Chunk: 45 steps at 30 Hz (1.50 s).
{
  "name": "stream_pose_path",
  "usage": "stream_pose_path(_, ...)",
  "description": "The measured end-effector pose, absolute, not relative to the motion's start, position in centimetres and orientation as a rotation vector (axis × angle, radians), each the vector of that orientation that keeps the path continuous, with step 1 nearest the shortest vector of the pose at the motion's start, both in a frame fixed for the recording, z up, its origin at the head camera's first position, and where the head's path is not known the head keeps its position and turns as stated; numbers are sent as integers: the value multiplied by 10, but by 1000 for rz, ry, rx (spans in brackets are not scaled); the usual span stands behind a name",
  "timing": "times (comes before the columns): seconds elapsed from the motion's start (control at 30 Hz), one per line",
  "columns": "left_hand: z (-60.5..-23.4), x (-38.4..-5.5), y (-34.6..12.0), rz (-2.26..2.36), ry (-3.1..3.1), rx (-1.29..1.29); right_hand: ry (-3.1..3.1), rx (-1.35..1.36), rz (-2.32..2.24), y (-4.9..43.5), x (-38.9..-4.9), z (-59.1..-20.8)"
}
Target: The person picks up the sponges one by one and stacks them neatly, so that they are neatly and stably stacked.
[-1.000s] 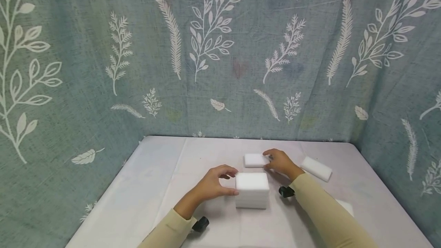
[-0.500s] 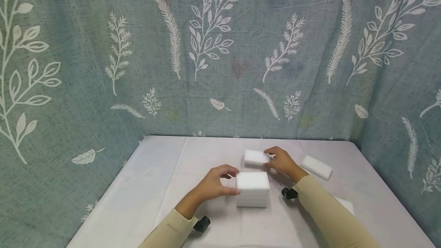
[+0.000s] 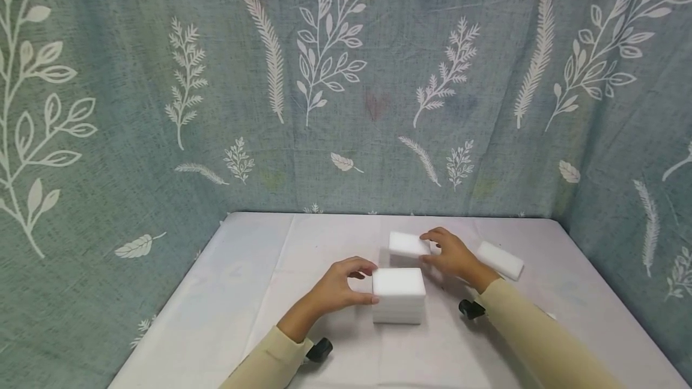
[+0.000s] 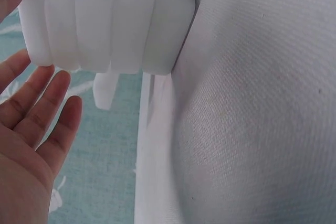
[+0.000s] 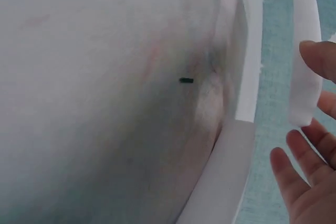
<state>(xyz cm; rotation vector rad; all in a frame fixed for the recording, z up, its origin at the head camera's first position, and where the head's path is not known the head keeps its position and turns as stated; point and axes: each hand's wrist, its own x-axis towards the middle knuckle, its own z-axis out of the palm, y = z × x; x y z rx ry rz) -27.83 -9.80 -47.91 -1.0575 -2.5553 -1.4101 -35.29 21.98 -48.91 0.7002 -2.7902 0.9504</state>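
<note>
A neat stack of white sponges [image 3: 399,298] stands on the white-covered table. My left hand [image 3: 340,285] holds its left side near the top, thumb at the front corner and index finger at the back corner; the other fingers spread loosely in the left wrist view, beside the stacked sponges [image 4: 94,24]. Beyond the stack, my right hand [image 3: 451,255] pinches a single white sponge [image 3: 406,245] by its right end, held above the table. The right wrist view has that sponge [image 5: 305,61] edge-on, with the thumb across it and the lower fingers apart from it.
Another white sponge [image 3: 500,260] lies at the back right, partly behind the right forearm. A small white corner [image 3: 550,316] peeks out past the right sleeve [image 3: 535,329]. Patterned green-blue cloth [image 3: 335,77] hangs behind and beside the table [image 3: 238,269].
The right hand has raised the pinched sponge off the table and shifted slightly right with it. My left hand keeps its place at the stack.
</note>
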Motion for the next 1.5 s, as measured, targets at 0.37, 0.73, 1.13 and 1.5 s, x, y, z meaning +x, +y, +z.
stream_pose_path(0.37,-476,-277,-97,-1403,-2582,-1034,-2661,833,754,233,-333,-482)
stream_pose_path(0.73,-476,-277,-97,-1423,-2579,-1043,-2596,920,638,244,-316,-469)
stream_pose_path(1.13,-477,-277,-96,-1430,-2589,-1046,-2561,883,731,246,-307,-452)
stream_pose_path(1.5,-476,-276,-96,-1436,-2602,-1022,-2522,912,759,241,-298,-443)
